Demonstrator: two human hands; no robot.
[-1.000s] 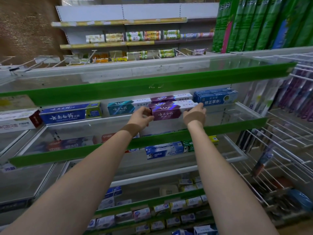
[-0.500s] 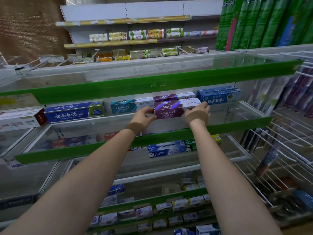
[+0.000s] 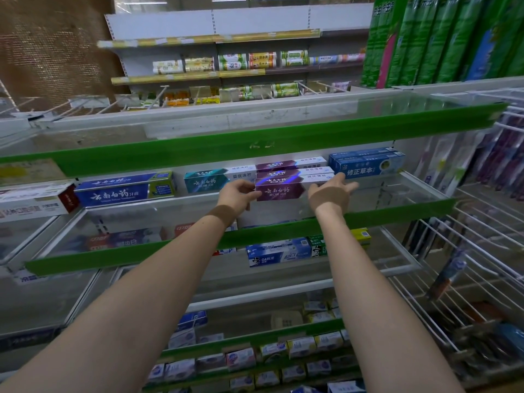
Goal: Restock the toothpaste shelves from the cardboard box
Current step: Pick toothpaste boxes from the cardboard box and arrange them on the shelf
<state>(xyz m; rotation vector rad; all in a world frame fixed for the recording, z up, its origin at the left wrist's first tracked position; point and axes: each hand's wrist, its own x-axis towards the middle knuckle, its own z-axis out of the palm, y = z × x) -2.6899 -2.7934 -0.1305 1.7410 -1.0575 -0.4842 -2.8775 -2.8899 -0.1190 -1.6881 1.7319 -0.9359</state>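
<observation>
- I see both arms reaching out to the middle shelf (image 3: 419,191), a clear-floored tier with a green front strip.
- My landmark is the purple toothpaste box (image 3: 279,191) at the front of that shelf, lying lengthwise with its printed face toward me.
- The left hand (image 3: 236,194) is at the left end of the purple toothpaste box, fingers curled and thumb up against that end, pinching it.
- The right hand (image 3: 330,191) is at the right end of the same box, palm against it; its fingers are spread and fairly straight, reaching right toward the blue boxes (image 3: 367,164), so it looks open rather than gripping.
- Directly behind and above the purple toothpaste box sit two more purple boxes (image 3: 289,168) of the same kind, stacked.
- Just left of the purple toothpaste box, behind the left hand, is a teal box (image 3: 211,180).
- Farther left of it lies a blue and green box (image 3: 124,188), and beyond that a white and red box (image 3: 34,201) on the neighbouring shelf section.
- Below the purple toothpaste box, on the next shelf down, is a blue Darlie box (image 3: 279,255), with red and blue boxes (image 3: 119,241) to its left, blurred through the shelf floor.
- Far below it are rows of small boxes (image 3: 241,360).
- Right of it, white wire racks (image 3: 487,236) stick out.
- Above and behind it, a far shelving unit (image 3: 215,41) carries rolled packs.
- I cannot see the cardboard box.
</observation>
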